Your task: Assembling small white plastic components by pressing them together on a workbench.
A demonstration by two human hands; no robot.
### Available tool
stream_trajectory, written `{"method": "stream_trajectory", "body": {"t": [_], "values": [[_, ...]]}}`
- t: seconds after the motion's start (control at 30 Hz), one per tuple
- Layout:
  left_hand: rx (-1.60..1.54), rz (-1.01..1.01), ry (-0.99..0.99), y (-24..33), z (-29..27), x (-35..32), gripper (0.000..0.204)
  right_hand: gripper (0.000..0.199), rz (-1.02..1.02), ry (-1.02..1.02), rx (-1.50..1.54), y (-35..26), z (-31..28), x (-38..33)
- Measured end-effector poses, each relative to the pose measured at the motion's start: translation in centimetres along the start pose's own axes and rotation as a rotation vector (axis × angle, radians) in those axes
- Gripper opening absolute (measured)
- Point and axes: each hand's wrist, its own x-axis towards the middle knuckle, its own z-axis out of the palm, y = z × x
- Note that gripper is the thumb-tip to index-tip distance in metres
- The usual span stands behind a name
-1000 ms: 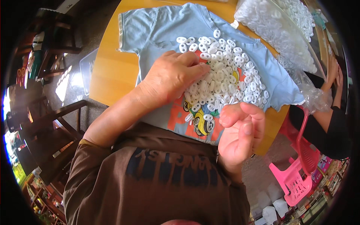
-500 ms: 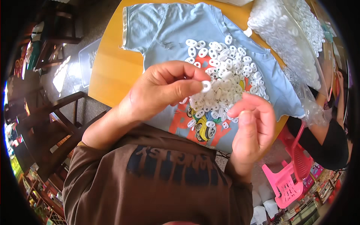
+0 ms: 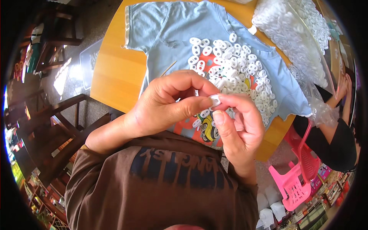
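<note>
Glossy white plastic ring (image 3: 215, 101), cloth shirt (image 3: 180, 34)

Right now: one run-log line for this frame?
hands: left hand + right hand pinch one white ring | below: ring pile on blue T-shirt | table

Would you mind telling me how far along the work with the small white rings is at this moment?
No finished batch is visible. In hand: left hand and right hand pinch one white ring between fingertips. Left: a large heap of rings on the blue T-shirt, plus a full clear bag.
</note>
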Motion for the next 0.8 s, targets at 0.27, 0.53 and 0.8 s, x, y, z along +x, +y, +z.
{"method": "stream_trajectory", "body": {"t": [0.27, 0.53, 0.8], "values": [[0.761, 0.393, 0.058, -2.3, 1.1, 1.4, 0.028, 0.016, -0.024, 0.099, -0.315, 1.0, -1.3, -0.9], [1.017, 0.535, 0.075, -1.6, 1.8, 4.5, 0.027, 0.017, -0.199, -0.058, -0.260, 2.1, -2.3, -1.1], [1.502, 0.531, -0.080, -1.1, 2.0, 6.4, 0.026, 0.020, -0.247, -0.099, -0.095, 3.2, -2.7, -1.3]]}}
